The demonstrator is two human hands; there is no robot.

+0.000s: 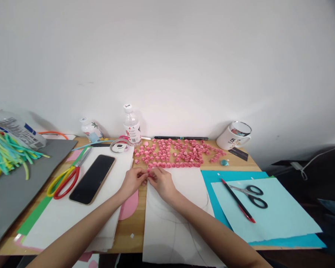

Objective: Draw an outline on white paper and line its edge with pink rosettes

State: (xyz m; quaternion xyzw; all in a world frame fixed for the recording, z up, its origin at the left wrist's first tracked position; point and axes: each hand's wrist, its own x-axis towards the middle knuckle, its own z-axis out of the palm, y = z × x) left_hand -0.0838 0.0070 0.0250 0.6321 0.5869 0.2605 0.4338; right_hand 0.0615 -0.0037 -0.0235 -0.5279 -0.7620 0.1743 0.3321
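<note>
My left hand (133, 181) and my right hand (162, 182) meet over the middle of the wooden table (130, 230), fingertips pinched together on a small pink paper piece (149, 174). Just beyond them lie several small pink paper rolls (173, 152) spread in rows. Under my right wrist lies a white sheet (170, 223) with faint pencil curves. A pink paper cut-out (130, 206) shows between the white sheets below my left wrist.
A phone (93, 178) and red-and-yellow scissors (64, 180) lie on white paper at left. Grey sheet (11, 190) with green-yellow strips (5, 154) far left. Bottles (131, 124), a tape roll (119, 145), a mug (234, 136) at the back. Black scissors (251, 193) and a red pen (237, 201) lie on blue paper at right.
</note>
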